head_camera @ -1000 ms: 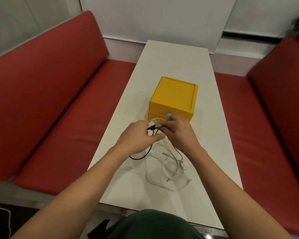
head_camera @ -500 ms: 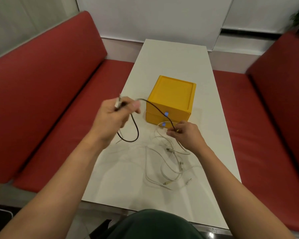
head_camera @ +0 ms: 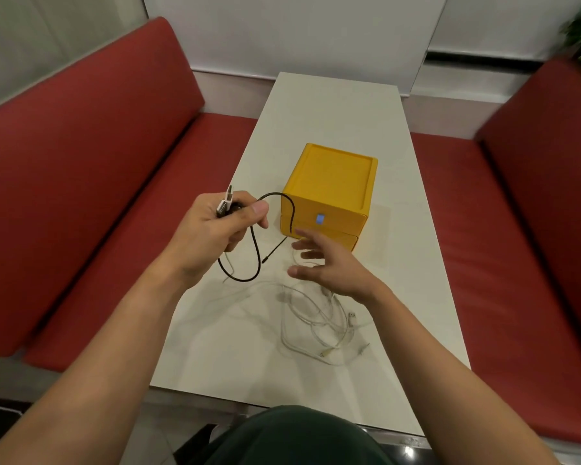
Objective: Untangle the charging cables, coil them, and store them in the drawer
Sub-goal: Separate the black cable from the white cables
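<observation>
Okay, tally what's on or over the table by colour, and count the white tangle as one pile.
Black cable: 1
White cable tangle: 1 (separate strands cannot be counted)
Yellow drawer box: 1
Total: 3

A yellow drawer box point(head_camera: 329, 193) with a small blue mark point(head_camera: 320, 219) sits on the white table point(head_camera: 336, 109). Near the box are a black cable point(head_camera: 256, 243) and pale white cables point(head_camera: 316, 323); red benches point(head_camera: 81, 156) flank it.

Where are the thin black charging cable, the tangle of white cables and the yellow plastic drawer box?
thin black charging cable point(head_camera: 257, 255): head view, on its hanging stretch.
tangle of white cables point(head_camera: 314, 323): head view, middle of the heap.
yellow plastic drawer box point(head_camera: 332, 181): head view, on its top face.
</observation>
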`<state>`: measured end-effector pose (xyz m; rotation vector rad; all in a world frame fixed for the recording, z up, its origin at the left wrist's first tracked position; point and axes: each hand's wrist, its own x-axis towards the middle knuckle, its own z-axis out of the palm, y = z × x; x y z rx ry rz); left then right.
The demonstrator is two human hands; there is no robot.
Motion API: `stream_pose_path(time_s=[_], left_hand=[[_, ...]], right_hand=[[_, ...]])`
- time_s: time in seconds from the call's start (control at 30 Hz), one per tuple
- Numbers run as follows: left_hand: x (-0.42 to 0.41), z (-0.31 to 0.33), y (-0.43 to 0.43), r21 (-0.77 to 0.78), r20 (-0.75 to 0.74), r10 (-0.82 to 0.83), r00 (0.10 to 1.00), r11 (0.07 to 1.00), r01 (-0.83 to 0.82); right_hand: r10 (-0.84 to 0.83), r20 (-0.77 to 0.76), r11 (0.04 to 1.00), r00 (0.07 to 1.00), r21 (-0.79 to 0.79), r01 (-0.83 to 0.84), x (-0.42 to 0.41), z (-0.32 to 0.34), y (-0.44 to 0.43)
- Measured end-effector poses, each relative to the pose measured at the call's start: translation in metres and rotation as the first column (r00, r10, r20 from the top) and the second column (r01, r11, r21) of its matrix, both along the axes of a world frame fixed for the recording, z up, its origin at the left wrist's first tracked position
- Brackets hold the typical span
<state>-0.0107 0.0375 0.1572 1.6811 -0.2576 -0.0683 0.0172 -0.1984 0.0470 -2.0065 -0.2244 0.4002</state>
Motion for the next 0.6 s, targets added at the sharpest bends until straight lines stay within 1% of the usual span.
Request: stream_pose_path(time_s=[0.07, 0.17, 0.27, 0.33, 0.4, 0.47, 0.5, 0.53, 0.6], left_hand=[[0.0, 0.002, -0.001, -0.021, 0.007, -0.043, 0.999, 0.999, 0.043], [-0.003, 0.005, 0.001, -0.065, 0.013, -0.119, 0.993, 0.991, 0.119], [-0.001, 0.007, 0.005, -0.132, 0.002, -0.112, 0.994, 0.985, 0.111], [0.001, 0.007, 0.009, -0.124, 0.007, -0.096, 0.995, 0.988, 0.096], [0.003, 0.007, 0.013, -0.125, 0.006, -0.057, 0.998, 0.99, 0.057], [0.007, 0.005, 0.018, -0.125, -0.015, 0.024, 1.0, 0.992, -0.025], [0.009, 0.004, 0.02, -0.098, -0.026, 0.07, 0.997, 0.993, -0.072], [0.011, 0.001, 0.023, -0.04, -0.032, 0.112, 0.993, 0.993, -0.113], [0.014, -0.004, 0.027, 0.169, -0.03, 0.147, 0.989, 0.976, -0.14]], right_hand=[[0.007, 0.007, 0.999, 1.0, 0.035, -0.007, -0.005, -0.002, 0.012], [-0.081, 0.088, 0.996, 0.993, 0.053, 0.077, -0.008, -0.004, 0.029], [-0.168, 0.203, 0.986, 0.965, 0.022, 0.167, -0.003, -0.006, 0.033], [-0.213, 0.201, 0.977, 0.956, 0.052, 0.206, -0.001, -0.006, 0.028], [-0.273, 0.122, 0.951, 0.954, 0.183, 0.249, 0.002, -0.002, 0.021], [-0.344, 0.048, 0.889, 0.938, 0.336, 0.309, 0.005, 0.004, 0.012], [-0.388, 0.05, 0.87, 0.92, 0.351, 0.348, 0.007, 0.006, 0.005], [-0.428, 0.081, 0.87, 0.9, 0.309, 0.385, 0.009, 0.007, -0.003], [-0.436, 0.147, 0.898, 0.888, 0.132, 0.42, 0.013, 0.003, -0.025]])
